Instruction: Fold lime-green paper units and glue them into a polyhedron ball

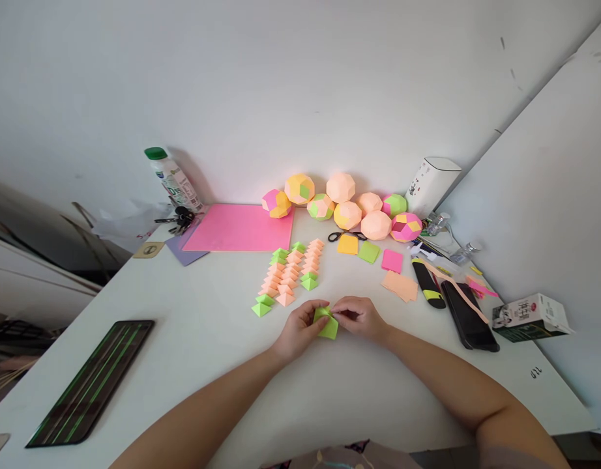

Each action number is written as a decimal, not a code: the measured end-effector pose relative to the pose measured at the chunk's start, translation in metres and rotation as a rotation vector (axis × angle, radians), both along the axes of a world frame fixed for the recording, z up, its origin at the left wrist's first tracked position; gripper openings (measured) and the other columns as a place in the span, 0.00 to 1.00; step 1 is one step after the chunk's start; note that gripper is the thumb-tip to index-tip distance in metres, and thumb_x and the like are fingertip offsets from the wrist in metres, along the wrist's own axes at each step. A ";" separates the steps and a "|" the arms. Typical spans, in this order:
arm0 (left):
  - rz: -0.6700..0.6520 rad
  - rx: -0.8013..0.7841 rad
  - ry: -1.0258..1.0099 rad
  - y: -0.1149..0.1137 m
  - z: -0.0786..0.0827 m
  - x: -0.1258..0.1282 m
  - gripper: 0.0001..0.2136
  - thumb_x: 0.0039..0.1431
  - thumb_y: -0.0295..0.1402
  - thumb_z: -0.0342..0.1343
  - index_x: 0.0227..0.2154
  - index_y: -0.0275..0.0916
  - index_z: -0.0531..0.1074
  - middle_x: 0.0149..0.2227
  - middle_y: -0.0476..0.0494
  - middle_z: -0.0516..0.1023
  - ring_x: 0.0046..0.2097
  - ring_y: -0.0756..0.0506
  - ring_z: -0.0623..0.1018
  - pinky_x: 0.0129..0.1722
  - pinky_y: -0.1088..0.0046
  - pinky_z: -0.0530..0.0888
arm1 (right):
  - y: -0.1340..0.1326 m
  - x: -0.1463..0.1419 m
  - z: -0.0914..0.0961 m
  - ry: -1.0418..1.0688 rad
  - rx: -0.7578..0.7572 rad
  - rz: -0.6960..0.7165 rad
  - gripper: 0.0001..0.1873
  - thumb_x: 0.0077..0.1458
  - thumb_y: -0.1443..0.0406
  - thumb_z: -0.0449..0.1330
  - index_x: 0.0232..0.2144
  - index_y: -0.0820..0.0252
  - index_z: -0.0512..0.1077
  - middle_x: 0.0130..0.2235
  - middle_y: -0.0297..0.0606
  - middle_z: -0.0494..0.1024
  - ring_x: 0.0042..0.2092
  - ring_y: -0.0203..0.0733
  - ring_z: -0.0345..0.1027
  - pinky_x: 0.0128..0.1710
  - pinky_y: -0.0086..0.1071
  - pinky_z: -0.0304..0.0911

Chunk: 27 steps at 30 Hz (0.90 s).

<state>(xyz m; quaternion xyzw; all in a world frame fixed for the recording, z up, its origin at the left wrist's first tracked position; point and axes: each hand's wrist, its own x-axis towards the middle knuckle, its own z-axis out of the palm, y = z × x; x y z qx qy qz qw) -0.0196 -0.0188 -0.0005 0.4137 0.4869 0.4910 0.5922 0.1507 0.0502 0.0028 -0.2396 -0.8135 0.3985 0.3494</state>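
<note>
A green square of paper (328, 329) is pinched between the thumb and fingers of my left hand (301, 328), low over the white table. From the other side, my right hand (362, 318) has its thumb and forefinger closed on the paper's upper right edge. The paper looks partly folded near its top. Just beyond my hands stand three rows of folded paper pieces (285, 276), mostly peach with green ones at some ends. Stacks of orange (348, 244), green (369, 252) and pink (392, 260) paper squares lie past my right hand, with peach sheets (400, 285) nearer.
Several faceted paper balls (347, 215) line the wall behind black scissors (347, 236). A pink board (242, 228), keys (183, 219) and a bottle (176, 182) are back left. A dark striped panel (92, 384) lies left; a cutter (428, 283), phone (469, 316) and carton (530, 318) lie right.
</note>
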 end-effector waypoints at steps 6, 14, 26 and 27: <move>0.028 0.036 0.081 -0.001 -0.003 0.000 0.17 0.50 0.41 0.59 0.40 0.37 0.69 0.25 0.52 0.67 0.28 0.51 0.69 0.28 0.74 0.67 | -0.001 0.001 -0.002 0.053 0.033 0.080 0.08 0.51 0.65 0.61 0.35 0.61 0.74 0.32 0.41 0.75 0.24 0.33 0.65 0.22 0.28 0.64; 0.054 0.283 0.232 0.002 -0.010 0.001 0.10 0.53 0.38 0.57 0.35 0.37 0.73 0.42 0.42 0.67 0.27 0.54 0.68 0.25 0.75 0.68 | -0.002 -0.002 -0.004 0.056 0.149 0.036 0.05 0.53 0.68 0.58 0.33 0.60 0.73 0.28 0.39 0.75 0.25 0.34 0.65 0.21 0.27 0.62; 0.016 0.116 0.190 -0.005 0.005 0.003 0.10 0.54 0.38 0.55 0.31 0.36 0.75 0.29 0.46 0.73 0.22 0.53 0.71 0.20 0.76 0.70 | 0.002 0.000 -0.002 -0.060 -0.141 -0.004 0.09 0.53 0.61 0.59 0.33 0.61 0.74 0.29 0.39 0.75 0.27 0.36 0.65 0.26 0.30 0.63; 0.020 0.117 0.194 -0.005 0.007 0.003 0.10 0.54 0.38 0.55 0.30 0.36 0.75 0.29 0.46 0.73 0.22 0.53 0.71 0.20 0.76 0.69 | 0.003 0.001 -0.002 -0.072 -0.164 0.000 0.10 0.53 0.60 0.59 0.32 0.61 0.74 0.29 0.39 0.75 0.26 0.35 0.65 0.26 0.30 0.63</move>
